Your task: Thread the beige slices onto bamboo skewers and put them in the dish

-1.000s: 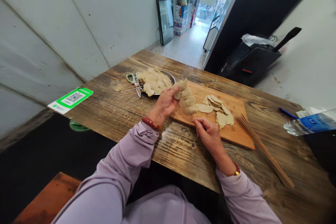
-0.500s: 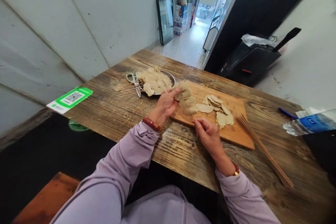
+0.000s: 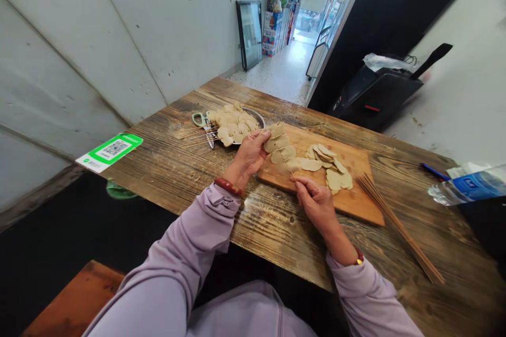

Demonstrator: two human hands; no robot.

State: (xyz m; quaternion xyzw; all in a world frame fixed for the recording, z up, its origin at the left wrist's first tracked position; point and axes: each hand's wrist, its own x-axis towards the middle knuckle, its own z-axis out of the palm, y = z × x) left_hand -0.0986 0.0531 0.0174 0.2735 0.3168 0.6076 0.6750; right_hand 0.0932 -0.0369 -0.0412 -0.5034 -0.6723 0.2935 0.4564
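Thin beige slices (image 3: pixel 283 154) are threaded on a skewer (image 3: pixel 293 174) held between my hands, above the near-left part of a wooden cutting board (image 3: pixel 359 202). My left hand (image 3: pixel 252 154) pinches the upper slices at the far end. Lower down, my right hand (image 3: pixel 315 196) grips the bare end of the skewer between thumb and fingers. Loose slices (image 3: pixel 337 172) of the same kind lie piled on the board to the right. Left of my left hand, a metal plate (image 3: pixel 259 117) bears a heap of filled skewers (image 3: pixel 233 124), their sticks pointing left.
Green-handled scissors (image 3: pixel 200 120) lie beside the plate. A bundle of bare skewers (image 3: pixel 399 226) rests across the board's right edge. Farther right are a blue pen (image 3: pixel 434 171) and a plastic bottle (image 3: pixel 470 185). A green QR card (image 3: pixel 113 149) sits at the table's left edge.
The view has shifted slightly. Both hands keep their hold on the skewer, and the lowest slice is blurred and tilted a little differently.
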